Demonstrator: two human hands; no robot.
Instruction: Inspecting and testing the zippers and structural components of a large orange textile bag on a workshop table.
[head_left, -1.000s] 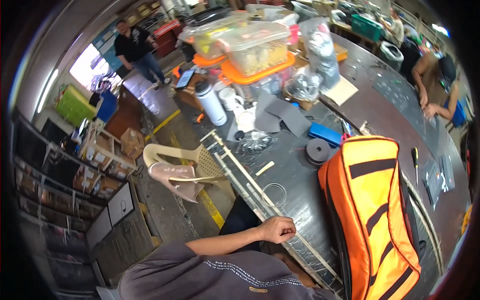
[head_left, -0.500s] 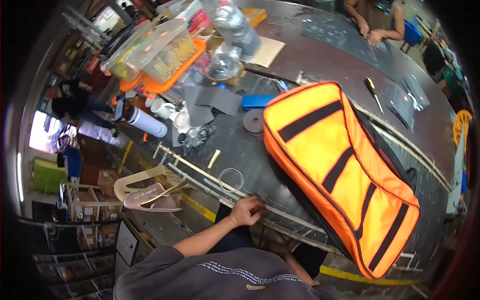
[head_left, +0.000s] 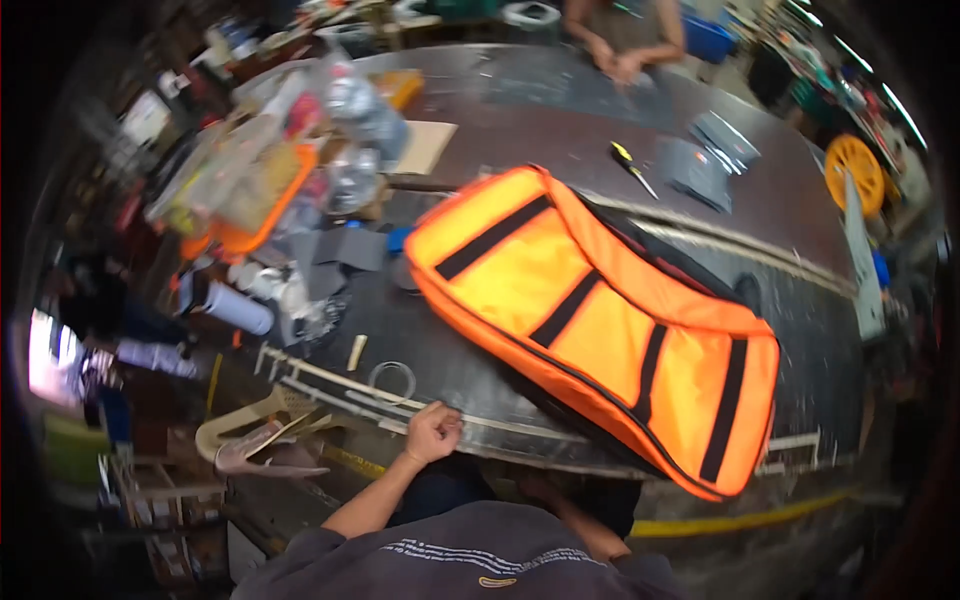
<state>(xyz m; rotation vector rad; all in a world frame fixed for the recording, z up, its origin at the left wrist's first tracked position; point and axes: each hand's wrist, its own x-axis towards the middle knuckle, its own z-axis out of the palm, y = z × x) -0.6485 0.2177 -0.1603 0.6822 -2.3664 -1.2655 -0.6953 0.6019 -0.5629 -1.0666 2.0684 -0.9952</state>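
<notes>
A large orange bag (head_left: 590, 320) with black straps across it and a dark zip line lies on the dark worktable (head_left: 480, 400), slanting from the far left to the near right. Its near corner reaches over the table's front edge. My left hand (head_left: 434, 432) rests at that edge, left of the bag, its fingers curled in and nothing visible in them. Just beyond it lies a coil of clear tubing (head_left: 392, 382). My right hand (head_left: 542, 488) is low in the shadow below the table edge; its fingers cannot be made out. Neither hand touches the bag.
Clear bins with orange trim (head_left: 262, 200), plastic bags and scraps crowd the table's left. A white bottle (head_left: 238, 308) stands there. Beyond the bag lie a yellow-black screwdriver (head_left: 632, 168) and grey packets (head_left: 695, 172). A co-worker's hands (head_left: 618, 65) are at the far side. A chair (head_left: 255, 430) stands left.
My view has swung to the right, so the bag and table appear shifted left. My left hand stays curled at the table edge. The bag itself has not visibly moved on the table.
</notes>
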